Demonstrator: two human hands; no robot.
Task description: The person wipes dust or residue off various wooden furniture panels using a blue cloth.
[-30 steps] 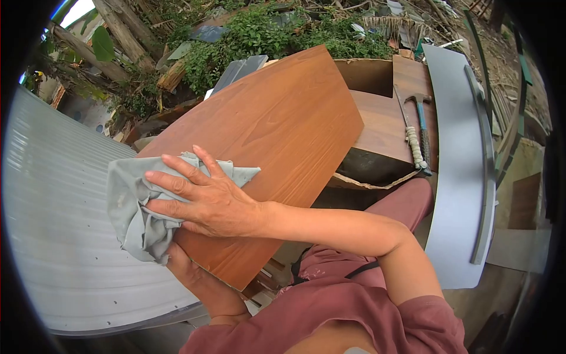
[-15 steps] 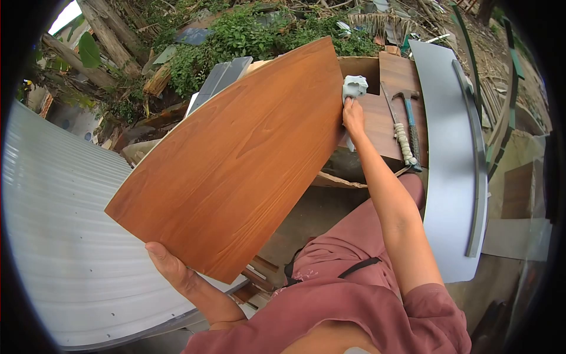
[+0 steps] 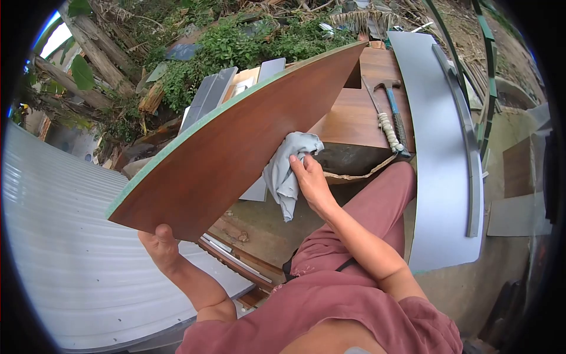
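A reddish-brown wood-grain board with a pale green edge is tilted up in front of me. My left hand grips its lower left end, thumb over the face and the other fingers hidden behind. In my right hand is a bunched pale grey cloth, which lies against the board's right edge and hangs down below it. To the right, a hammer with a blue and black handle lies beside a long blade whose handle is wrapped in cord. Both rest on a brown wooden surface.
A long grey-white panel with a metal strip on it stands at the right. White corrugated sheeting spreads at the left. Grey and pale boards lie behind the board, with green plants beyond.
The board has tipped so its green edge shows and its face is darker. My right hand with the cloth has come down and left, from the far corner to the nearer edge.
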